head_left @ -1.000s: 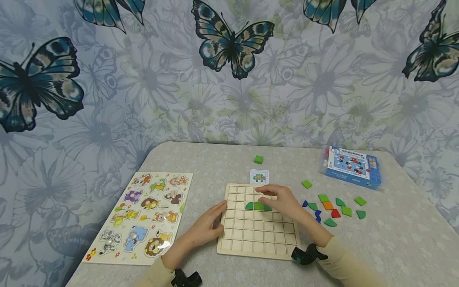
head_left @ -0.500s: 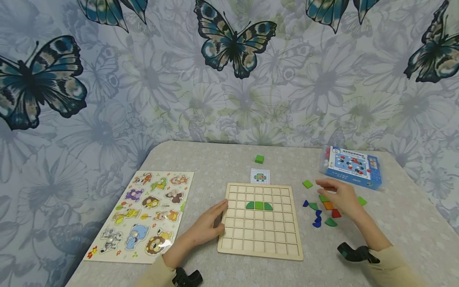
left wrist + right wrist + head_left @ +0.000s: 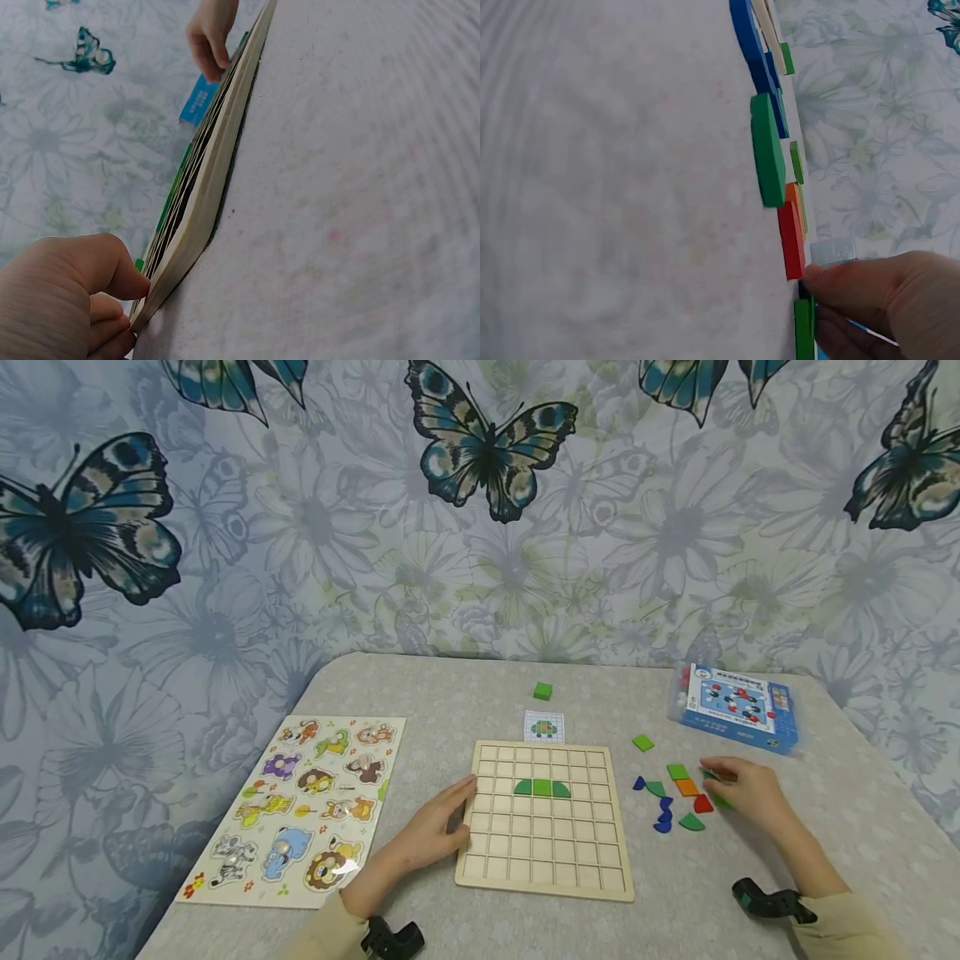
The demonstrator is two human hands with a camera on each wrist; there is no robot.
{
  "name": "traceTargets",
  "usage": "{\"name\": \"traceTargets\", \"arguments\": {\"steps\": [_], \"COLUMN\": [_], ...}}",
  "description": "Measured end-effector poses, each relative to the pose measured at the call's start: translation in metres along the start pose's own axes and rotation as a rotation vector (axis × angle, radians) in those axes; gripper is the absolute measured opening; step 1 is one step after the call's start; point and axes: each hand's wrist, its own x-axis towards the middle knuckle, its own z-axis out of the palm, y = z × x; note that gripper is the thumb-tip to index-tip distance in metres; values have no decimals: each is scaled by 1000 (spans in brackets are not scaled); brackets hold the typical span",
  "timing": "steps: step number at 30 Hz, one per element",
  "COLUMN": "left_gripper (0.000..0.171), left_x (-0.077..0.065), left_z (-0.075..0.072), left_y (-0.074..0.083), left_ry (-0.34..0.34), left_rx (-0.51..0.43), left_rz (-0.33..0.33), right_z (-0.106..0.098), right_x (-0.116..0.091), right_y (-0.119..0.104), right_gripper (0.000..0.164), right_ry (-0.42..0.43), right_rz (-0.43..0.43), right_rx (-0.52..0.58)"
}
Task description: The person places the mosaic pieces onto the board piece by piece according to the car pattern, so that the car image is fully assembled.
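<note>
My left hand (image 3: 429, 825) rests against the left edge of a wooden grid board (image 3: 543, 860), thumb and fingertips touching its side with the fingers fairly straight. Three green pieces sit in one row on the board: a square (image 3: 542, 787) between two rounded quarter pieces. Off to the board's right, my right hand (image 3: 750, 793) pinches a dark green quarter-circle piece (image 3: 708, 775), mostly covered by the fingers. Just under that hand a light green square (image 3: 804, 330) shows in the right wrist view. Close by lie a red piece (image 3: 702, 803) and an orange square (image 3: 686, 787).
A small pattern card (image 3: 543, 727) and a green block (image 3: 543, 691) are beyond the board. An animal puzzle board (image 3: 292, 814) lies at left, a blue boxed set (image 3: 738, 710) at back right. Several blue pieces (image 3: 663, 817) and green pieces (image 3: 692, 822) are scattered on the table.
My right hand has left the grid board and moved right to the loose pieces, where its fingers have closed on a dark green piece. The left hand has stayed at the board's edge.
</note>
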Motion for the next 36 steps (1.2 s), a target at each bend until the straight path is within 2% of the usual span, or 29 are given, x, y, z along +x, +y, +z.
{"name": "traceTargets", "arguments": {"steps": [8, 17, 26, 30, 36], "left_gripper": [67, 67, 67, 67, 67], "left_x": [0, -1, -2, -2, -2], "left_z": [-1, -1, -1, -1, -1], "left_y": [1, 1, 1, 2, 2], "left_ry": [-3, -8, -11, -8, -4], "left_rx": [-6, -2, -6, 0, -2], "left_rz": [-3, 2, -11, -12, -11], "right_z": [5, 2, 6, 8, 10], "right_x": [1, 3, 3, 2, 0], "right_y": [0, -5, -2, 3, 9], "right_gripper": [29, 35, 29, 31, 32], "right_ry": [27, 99, 204, 182, 145], "right_rz": [-4, 96, 33, 39, 27], "right_rx": [-2, 70, 99, 111, 54]}}
